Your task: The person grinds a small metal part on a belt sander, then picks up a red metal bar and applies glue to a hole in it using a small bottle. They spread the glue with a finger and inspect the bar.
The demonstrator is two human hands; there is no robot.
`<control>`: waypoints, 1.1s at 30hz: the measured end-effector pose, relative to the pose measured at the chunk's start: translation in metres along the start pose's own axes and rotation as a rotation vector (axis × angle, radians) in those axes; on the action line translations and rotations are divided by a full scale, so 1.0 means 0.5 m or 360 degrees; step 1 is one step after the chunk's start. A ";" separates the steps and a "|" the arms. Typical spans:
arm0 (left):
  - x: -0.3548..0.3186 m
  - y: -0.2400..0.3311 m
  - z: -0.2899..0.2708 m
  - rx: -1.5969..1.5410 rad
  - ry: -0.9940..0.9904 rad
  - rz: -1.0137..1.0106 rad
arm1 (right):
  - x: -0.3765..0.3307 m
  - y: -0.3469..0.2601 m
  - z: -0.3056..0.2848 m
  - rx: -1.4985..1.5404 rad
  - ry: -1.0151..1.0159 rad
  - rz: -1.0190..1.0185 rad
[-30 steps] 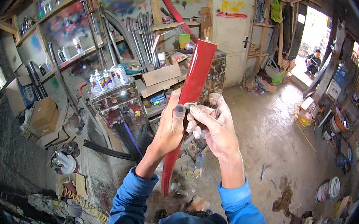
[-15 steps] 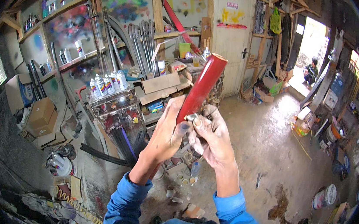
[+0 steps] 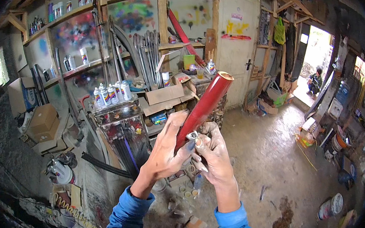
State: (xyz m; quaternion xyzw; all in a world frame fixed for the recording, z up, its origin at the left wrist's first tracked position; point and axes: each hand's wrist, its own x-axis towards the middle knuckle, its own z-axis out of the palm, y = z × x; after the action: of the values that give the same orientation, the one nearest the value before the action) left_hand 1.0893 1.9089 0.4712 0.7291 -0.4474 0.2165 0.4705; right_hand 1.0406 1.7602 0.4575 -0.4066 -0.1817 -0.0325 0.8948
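Observation:
A glossy dark red tube [image 3: 208, 101] slants up and to the right, its pale rim at the upper end. My left hand [image 3: 167, 150] is wrapped round its lower part, with a dark-smudged thumb on the near side. Against the tube's lower right side sits a small silvery metal piece [image 3: 192, 135] with a dark hole. My right hand [image 3: 215, 155], dusty with pale powder, has its thumb and fingers closed at this piece. Whether the piece is fixed to the tube cannot be made out.
Spray cans [image 3: 112, 93] stand on a stained cabinet [image 3: 117, 109] beyond my left hand. An open cardboard box [image 3: 165, 94] lies behind the tube. A white bucket [image 3: 330, 206] is on the floor at right. A person [image 3: 315, 81] sits by the bright doorway.
My hands and the tube sit slightly lower in the picture, as does the background. The small metal piece has turned so its hole shows more plainly. Both hands keep their hold.

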 end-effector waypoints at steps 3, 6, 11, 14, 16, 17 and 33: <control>-0.005 0.002 0.001 -0.0122 -0.0005 -0.0076 | 0.007 0.008 0.001 -0.0047 0.0063 -0.0112; -0.007 0.009 0.000 -0.0268 -0.0013 -0.0273 | 0.017 0.011 -0.003 0.0067 0.0059 -0.0038; -0.004 0.019 -0.009 -0.0660 -0.0170 -0.0747 | 0.019 0.025 -0.021 0.0058 0.0101 0.0041; 0.002 0.007 -0.015 -0.0718 -0.0203 -0.0767 | 0.006 0.030 -0.032 -0.0301 0.0355 -0.0110; 0.002 -0.006 -0.025 -0.0940 -0.0278 -0.0884 | -0.007 0.015 -0.033 -0.0576 0.0540 -0.0489; 0.002 -0.016 -0.035 -0.1037 -0.0380 -0.0922 | -0.005 0.002 -0.031 -0.0733 0.0504 -0.0779; 0.057 -0.016 -0.087 -0.0759 -0.1191 -0.0838 | 0.103 -0.157 -0.014 -0.2604 -0.1131 -0.0977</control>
State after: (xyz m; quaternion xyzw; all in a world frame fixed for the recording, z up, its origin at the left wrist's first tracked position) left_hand 1.1149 1.9356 0.5085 0.7170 -0.4233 -0.2931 0.4699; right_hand 1.0743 1.7074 0.5276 -0.8289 -0.4639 -0.2583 0.1761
